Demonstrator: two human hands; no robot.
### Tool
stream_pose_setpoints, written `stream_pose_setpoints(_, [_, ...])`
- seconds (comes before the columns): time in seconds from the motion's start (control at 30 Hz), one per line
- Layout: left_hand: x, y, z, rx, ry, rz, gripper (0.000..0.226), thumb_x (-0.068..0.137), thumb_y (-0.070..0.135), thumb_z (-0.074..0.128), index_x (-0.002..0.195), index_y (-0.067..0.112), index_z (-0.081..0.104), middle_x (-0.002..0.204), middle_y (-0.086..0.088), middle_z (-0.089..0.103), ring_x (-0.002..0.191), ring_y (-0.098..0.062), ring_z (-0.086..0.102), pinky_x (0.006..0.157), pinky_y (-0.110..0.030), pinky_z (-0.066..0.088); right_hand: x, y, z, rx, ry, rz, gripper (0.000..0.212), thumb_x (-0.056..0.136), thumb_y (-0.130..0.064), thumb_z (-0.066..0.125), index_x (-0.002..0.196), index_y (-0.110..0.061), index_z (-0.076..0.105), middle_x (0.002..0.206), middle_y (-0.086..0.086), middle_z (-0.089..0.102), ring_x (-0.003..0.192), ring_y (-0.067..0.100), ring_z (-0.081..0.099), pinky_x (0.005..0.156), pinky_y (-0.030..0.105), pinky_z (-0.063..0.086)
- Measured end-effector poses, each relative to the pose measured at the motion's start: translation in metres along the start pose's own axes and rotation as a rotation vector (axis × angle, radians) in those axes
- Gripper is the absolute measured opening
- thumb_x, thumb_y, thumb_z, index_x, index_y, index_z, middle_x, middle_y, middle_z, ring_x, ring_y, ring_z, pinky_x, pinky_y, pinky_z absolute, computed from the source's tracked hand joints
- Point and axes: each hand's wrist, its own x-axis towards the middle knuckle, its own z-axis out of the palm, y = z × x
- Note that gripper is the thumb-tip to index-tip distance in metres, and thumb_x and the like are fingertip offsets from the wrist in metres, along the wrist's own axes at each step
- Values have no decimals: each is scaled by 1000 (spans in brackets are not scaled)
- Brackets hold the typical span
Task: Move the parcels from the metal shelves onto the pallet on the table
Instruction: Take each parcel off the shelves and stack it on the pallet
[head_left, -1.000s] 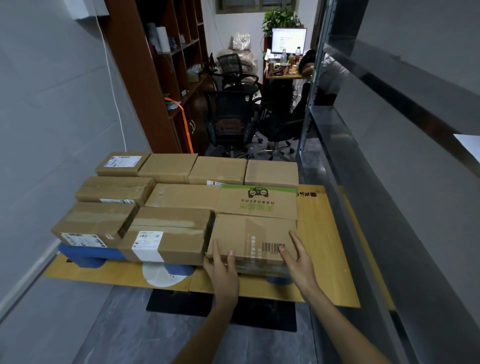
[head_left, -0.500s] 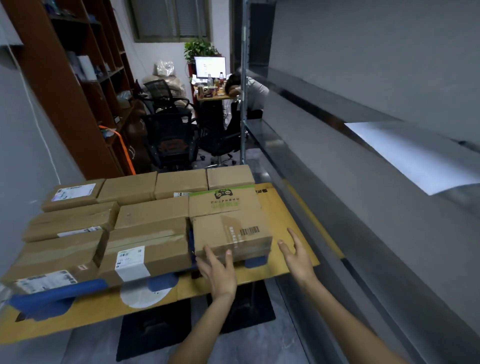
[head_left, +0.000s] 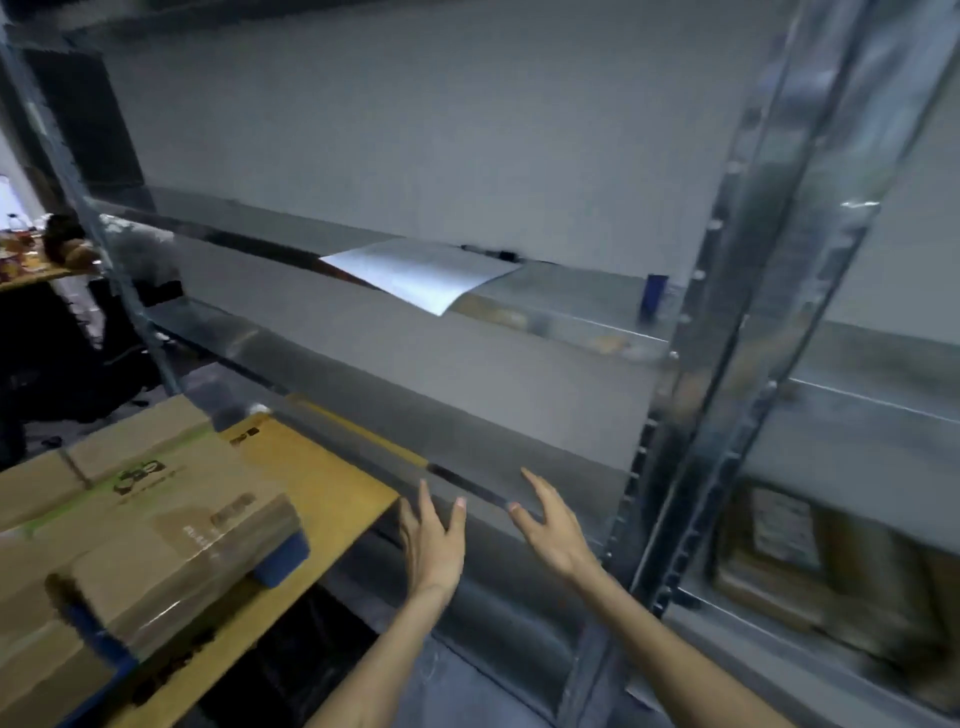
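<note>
The bench (head_left: 322, 499) carries the blue pallet (head_left: 280, 558), on which taped parcels (head_left: 171, 525) stand close together. Nearby, the left hand (head_left: 434, 545) and right hand (head_left: 550, 530) hover spread and empty before bare metal shelves (head_left: 467, 415). Beyond the post wait blurred shelf parcels (head_left: 795, 566), probably stiff, slippery-taped; best held by opposite sides.

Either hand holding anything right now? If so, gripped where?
Nothing held. Left hand and right hand are both open and empty, fingers spread, in front of the metal shelves.
</note>
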Motion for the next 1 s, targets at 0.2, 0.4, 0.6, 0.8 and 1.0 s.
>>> stream_pose_setpoints(0.2, [-49,59,110,19,-257,218,72,98,54,46,158,32,12,166,-7,1,153,-26,7,122,-42,18,-57,58,-93,-82,139,83,56,100,-33,55,151,-22,37,156,-2,37,146,15,30,120,33,22])
stream_pose_setpoints(0.4, [-104,97,201,44,-415,435,64,98,53,43,155,34,22,160,2,18,147,-21,23,117,-41,29,-107,113,-164,-79,203,120,51,100,-29,54,149,-25,40,151,-2,43,140,13,38,117,33,31])
stream_pose_setpoints(0.6, [-168,117,261,174,-163,570,49,98,46,46,140,22,43,137,1,37,123,-20,47,94,-36,46,-135,171,-229,-113,261,215,49,100,-26,55,147,-19,44,150,4,45,141,19,39,118,34,29])
stream_pose_setpoints(0.8, [-174,131,315,305,-346,430,56,101,50,38,151,25,30,154,-6,27,140,-25,32,105,-42,40,-141,214,-262,-33,293,363,54,99,-31,54,149,-18,40,149,7,47,138,25,42,113,38,33])
stream_pose_setpoints(1.0, [-135,131,345,279,-515,250,53,103,43,41,153,33,28,157,-12,28,145,-32,28,115,-50,29,-138,233,-266,105,306,396,55,100,-32,54,150,-19,37,149,3,48,137,21,45,112,33,36])
